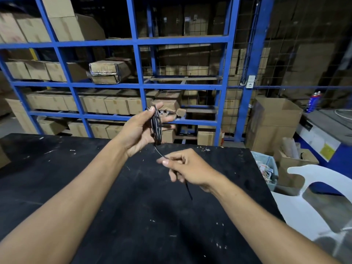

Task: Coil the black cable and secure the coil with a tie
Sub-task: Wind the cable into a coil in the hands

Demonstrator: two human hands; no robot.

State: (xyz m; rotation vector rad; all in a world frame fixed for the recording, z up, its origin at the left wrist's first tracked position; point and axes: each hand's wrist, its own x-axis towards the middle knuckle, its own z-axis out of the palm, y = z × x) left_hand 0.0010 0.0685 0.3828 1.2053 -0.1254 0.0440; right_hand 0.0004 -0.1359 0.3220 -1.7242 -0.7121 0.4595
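Observation:
My left hand [139, 131] holds the black cable coil [156, 125] upright above the far edge of the black table [133, 216], thumb on top and fingers behind the loops. A thin black tie [161, 153] runs from the bottom of the coil down to my right hand [187, 169]. That hand pinches the tie between thumb and fingers. The tie's free tail [188, 191] sticks out below the right hand, over the table.
Blue steel racking [137, 42] with cardboard boxes stands behind the table. To the right are a bin of scraps [266, 168], open cartons [276, 119] and a white plastic chair [312, 187]. Small white specks litter the table top.

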